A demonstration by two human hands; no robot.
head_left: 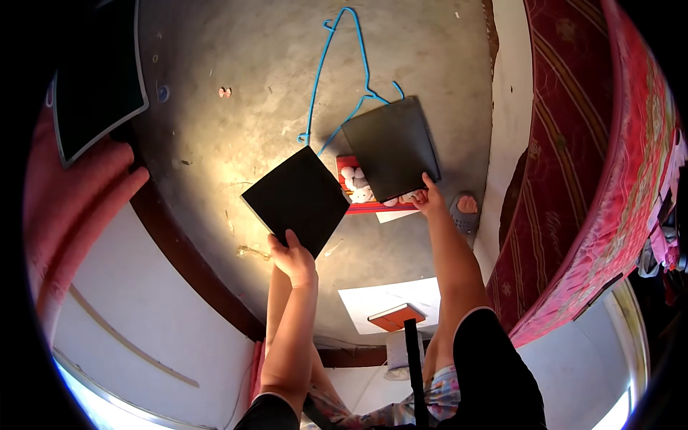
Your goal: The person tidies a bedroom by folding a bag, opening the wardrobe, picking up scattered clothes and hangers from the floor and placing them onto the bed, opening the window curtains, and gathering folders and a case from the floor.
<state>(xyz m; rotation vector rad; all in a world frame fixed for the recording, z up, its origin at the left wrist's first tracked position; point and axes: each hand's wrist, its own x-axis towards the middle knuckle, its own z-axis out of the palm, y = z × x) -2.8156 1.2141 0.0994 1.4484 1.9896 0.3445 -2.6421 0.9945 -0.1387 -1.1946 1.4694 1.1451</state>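
Note:
My left hand [292, 259] grips a flat black square panel [297, 201] by its lower corner, the thumb on top. A second black panel [393, 147], greyer and a little shiny, is pinched at its lower right edge by my right hand [428, 198]. Below and between the panels shows a red striped thing [373, 208] with small pale plush toys [360, 192] on or in it; the panels hide most of it. A blue clothes hanger [313, 93] lies on the floor beyond, partly covered by the right panel.
On the concrete floor [236, 43] lie a small pink bow [225, 92] and a white sheet [351, 304] bearing an orange-covered book [395, 317]. A grey clog [464, 215] surrounds a foot at right. A bed with red patterned cloth [573, 186] borders the right side.

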